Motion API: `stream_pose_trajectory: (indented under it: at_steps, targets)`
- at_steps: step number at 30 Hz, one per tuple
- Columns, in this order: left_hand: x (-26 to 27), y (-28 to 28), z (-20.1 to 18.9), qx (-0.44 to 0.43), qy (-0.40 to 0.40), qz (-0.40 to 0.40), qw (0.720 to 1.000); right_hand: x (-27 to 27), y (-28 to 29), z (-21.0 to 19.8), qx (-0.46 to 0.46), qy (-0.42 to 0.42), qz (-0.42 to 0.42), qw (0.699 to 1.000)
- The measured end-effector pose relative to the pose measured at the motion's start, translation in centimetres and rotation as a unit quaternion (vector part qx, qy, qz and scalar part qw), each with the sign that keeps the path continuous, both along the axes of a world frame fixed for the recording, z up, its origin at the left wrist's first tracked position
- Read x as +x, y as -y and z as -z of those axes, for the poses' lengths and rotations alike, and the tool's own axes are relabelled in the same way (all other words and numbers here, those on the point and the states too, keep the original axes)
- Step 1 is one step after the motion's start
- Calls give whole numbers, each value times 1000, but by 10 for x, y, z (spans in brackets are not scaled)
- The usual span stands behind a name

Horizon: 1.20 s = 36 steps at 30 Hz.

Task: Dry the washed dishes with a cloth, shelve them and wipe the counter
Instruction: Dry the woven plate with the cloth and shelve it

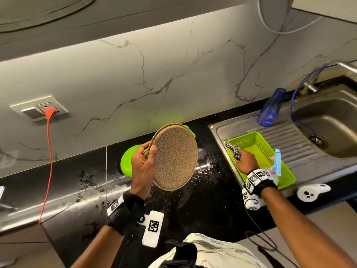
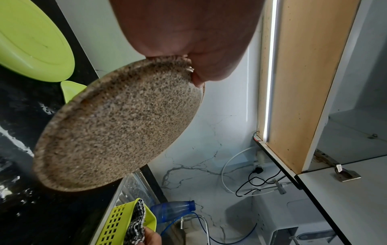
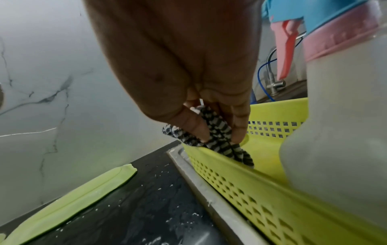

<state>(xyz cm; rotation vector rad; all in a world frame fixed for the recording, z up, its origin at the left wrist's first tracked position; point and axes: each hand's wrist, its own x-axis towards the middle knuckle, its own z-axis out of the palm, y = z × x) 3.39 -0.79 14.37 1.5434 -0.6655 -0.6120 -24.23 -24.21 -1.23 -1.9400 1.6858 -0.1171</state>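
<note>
Counter (image 1: 92, 182): black, polished, wet; droplets scattered between the green plate and the sink edge.
Sink unit (image 1: 326, 120): steel, to the right of the counter; ribbed drainboard carries the basket; tap (image 1: 309, 84) at the back with a blue hose running into the bowl.
Green basket (image 1: 257, 140): perforated plastic, sits on the drainboard just beside the counter edge.
Speckled plate (image 1: 174, 157): brown, round, held tilted on edge above the wet counter, clear of it, underside towards the head camera.
Green plate (image 1: 126, 163): lies flat on the counter, partly hidden behind the speckled plate and the left hand.
Blue bottle (image 1: 271, 108): lies tilted at the back of the drainboard, near the tap.
Spray bottle (image 1: 277, 163): blue and pink trigger head, stands in the basket's near end, just beside the right wrist, crowding it.
Left hand (image 1: 144, 163): clasps the speckled plate at its left rim, thumb over the near face.
Right hand (image 1: 246, 160): reaches into the basket, thumb and fingers pinching the cloth.
Cloth (image 3: 220, 132): black-and-white striped, bunched, draped over the basket's left wall.
Orange cable (image 1: 48, 151): plugged into the wall socket, hangs across the counter well to the left.
</note>
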Motion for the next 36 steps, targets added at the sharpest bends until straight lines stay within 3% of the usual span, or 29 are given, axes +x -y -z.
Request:
stream_pose_trajectory:
  at_steps: [3,9,11,15,20,26,29,36]
  targets:
    - [2,4,1,1,-3,11,1000,10,-11,-21,-24,5,7,1000]
    - [7,6,-2,-3,12,53,999,42,-43,-75,-180,215,-78,957]
    - [10,4,-6,-7,13,66,998,54,-53,-94,-160,264,-97,946]
    - [15,-1,-25,-20,34,96,995,72,-70,-141,-15,373,-163,913]
    - [33,-22,-71,-51,95,145,983,84,-72,-198,-29,443,-205,873]
    - [47,-43,-134,-90,277,99,952,95,-80,-276,-105,465,-237,847]
    - [53,-51,-165,-122,318,67,938,94,-90,-320,-181,450,-269,832]
    - [48,-89,-257,-218,392,-4,894,85,-130,-427,-332,447,-357,750]
